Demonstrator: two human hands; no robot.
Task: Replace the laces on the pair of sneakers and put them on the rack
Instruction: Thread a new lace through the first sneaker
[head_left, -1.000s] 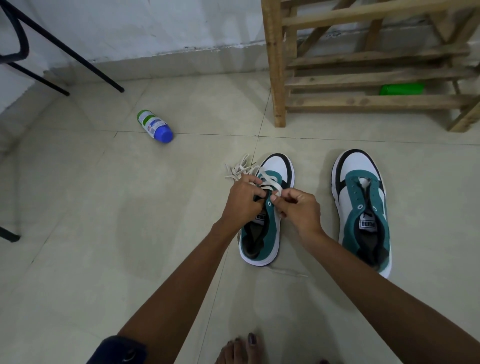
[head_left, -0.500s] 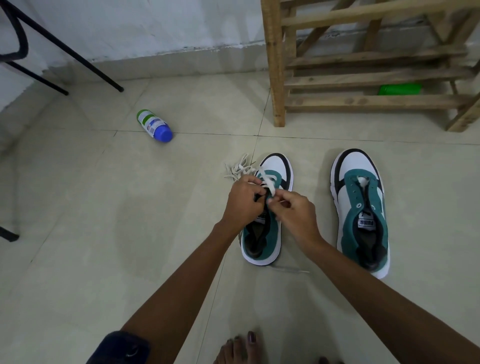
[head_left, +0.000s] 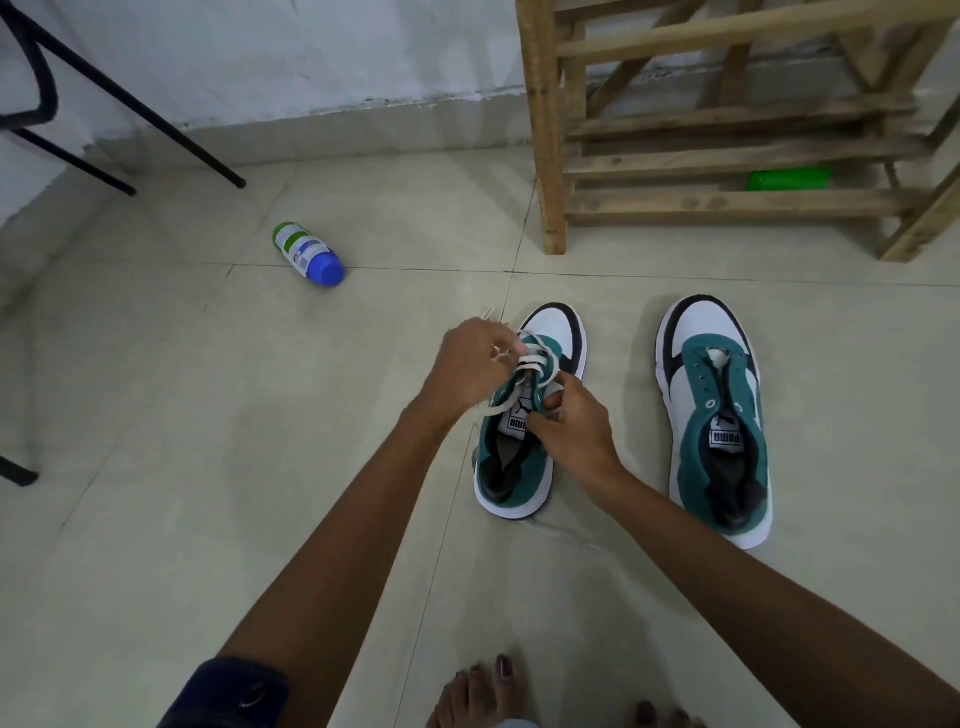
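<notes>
My left hand (head_left: 475, 364) pinches the loose white lace (head_left: 535, 364) and draws it out past the left side of the left sneaker (head_left: 524, 415), while my right hand (head_left: 571, 421) curls on the right eyelet flap beside the tongue. That sneaker's long axis points toward the rack (head_left: 727, 202), toe first; the lace crosses it. The other sneaker (head_left: 714, 410) lies unlaced to the right, with open floor (head_left: 208, 467) on the left for pulling slack.

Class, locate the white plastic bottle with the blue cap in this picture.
In the head view, the white plastic bottle with the blue cap lies on its side on the tiled floor, left of the wooden rack, beyond the sneaker being laced.
</notes>
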